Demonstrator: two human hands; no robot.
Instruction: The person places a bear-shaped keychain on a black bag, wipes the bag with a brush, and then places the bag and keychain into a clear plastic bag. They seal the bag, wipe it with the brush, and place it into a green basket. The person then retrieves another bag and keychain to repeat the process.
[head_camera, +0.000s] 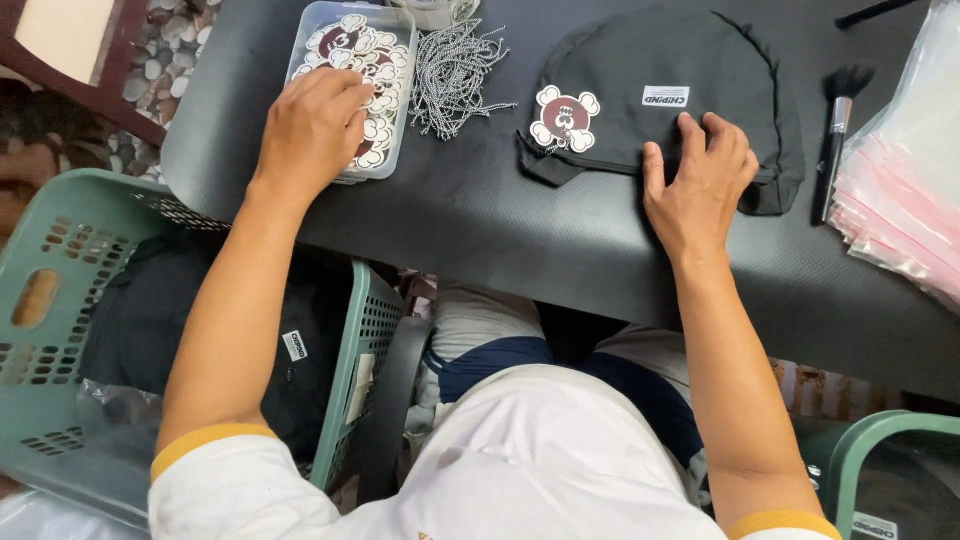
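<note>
A black fabric cap (660, 60) lies flat on the dark table (480, 210), with a white label and a brown-and-white skull-shaped patch (565, 118) at its left edge. My right hand (700, 180) presses flat on the cap's near edge, fingers spread. My left hand (315, 120) reaches into a clear plastic box (392, 70) filled with several similar patches, its fingers curled over them. Whether it holds a patch is hidden.
A bundle of black-and-white cords (455, 75) lies between box and cap. A black brush (835, 140) and a stack of clear bags with pink strips (900, 200) sit at right. A green basket (60, 300) with dark garments stands at left, another green basket (880, 450) at lower right.
</note>
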